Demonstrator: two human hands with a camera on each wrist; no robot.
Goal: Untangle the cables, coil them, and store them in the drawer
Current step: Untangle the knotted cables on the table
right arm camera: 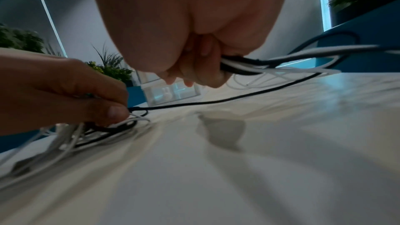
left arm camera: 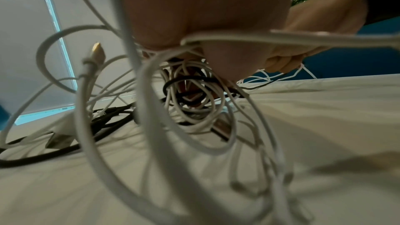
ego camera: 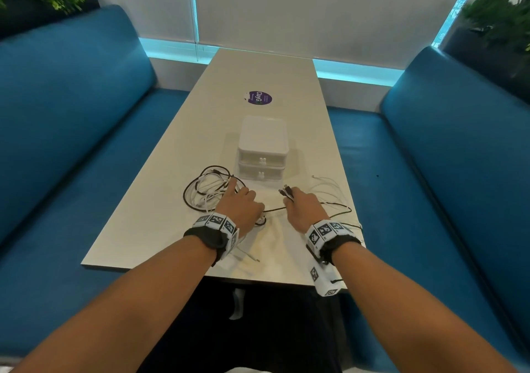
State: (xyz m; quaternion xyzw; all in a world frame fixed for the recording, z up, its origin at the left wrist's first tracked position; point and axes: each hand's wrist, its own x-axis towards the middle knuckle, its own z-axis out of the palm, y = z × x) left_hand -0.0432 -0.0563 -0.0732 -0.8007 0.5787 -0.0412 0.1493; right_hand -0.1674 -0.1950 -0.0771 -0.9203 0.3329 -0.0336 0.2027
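A tangle of black and white cables [ego camera: 208, 190] lies on the table left of centre, in front of a white two-drawer unit [ego camera: 262, 149] whose drawers are both closed. My left hand [ego camera: 243, 199] rests on the tangle's right edge, index finger stretched out, and pinches strands under its thumb [right arm camera: 115, 113]. Loops of white cable [left arm camera: 151, 109] hang close before the left wrist camera. My right hand [ego camera: 296, 202] grips a bundle of black and white cable ends [ego camera: 286, 193]. A black cable [right arm camera: 216, 101] runs taut between the two hands.
Thin white cable loops [ego camera: 327, 189] spread on the table right of my right hand. A purple round sticker [ego camera: 259, 98] lies beyond the drawer unit. Blue benches [ego camera: 71, 132] flank the table [ego camera: 160, 235] on both sides.
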